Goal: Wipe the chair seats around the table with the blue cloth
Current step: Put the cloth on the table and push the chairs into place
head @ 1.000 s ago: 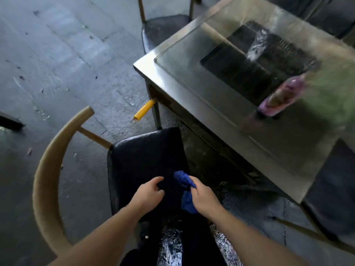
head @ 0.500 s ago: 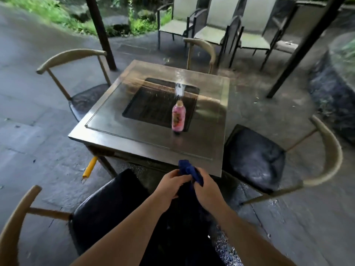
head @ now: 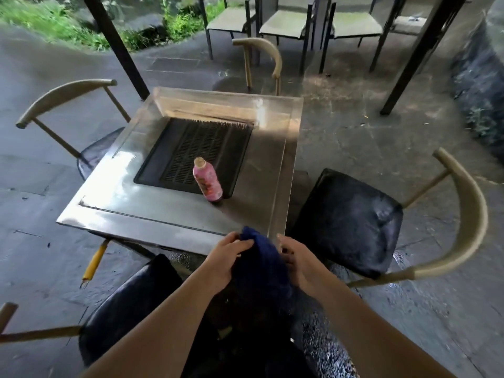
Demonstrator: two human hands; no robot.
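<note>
**Cloth regathered between chairs**

Since the earlier frames the view has been lifted from the near seat to the whole table, and the blue cloth (head: 259,257) has been raised off the near black cushioned chair seat (head: 131,309) and brought up between both hands, just in front of the table's near edge.

The cloth is held bunched and hanging. The left hand (head: 229,257) is closed on its upper left side, fingers curled over the fabric. The right hand (head: 297,260) is pressed against its right side, thumb up; a grip is likely, but the fingers are hidden behind the cloth.

The square steel table with a black grill insert (head: 163,214) carries a pink plastic bottle (head: 207,181), upright, near the grill's front right corner. A black cushioned chair with a curved tan backrest (head: 351,219) sits at the right, apparently wet or glossy. Two more chairs are seen at the left and far side.

Judged step: cloth being refolded before the next seat.

Risks: a loose bunch could be dropped on the wet, dirty floor if one hand lets go early; the bottle could be knocked if the cloth is swung over the table; a seat could be skipped, as wiped ones cannot be told apart.
</note>
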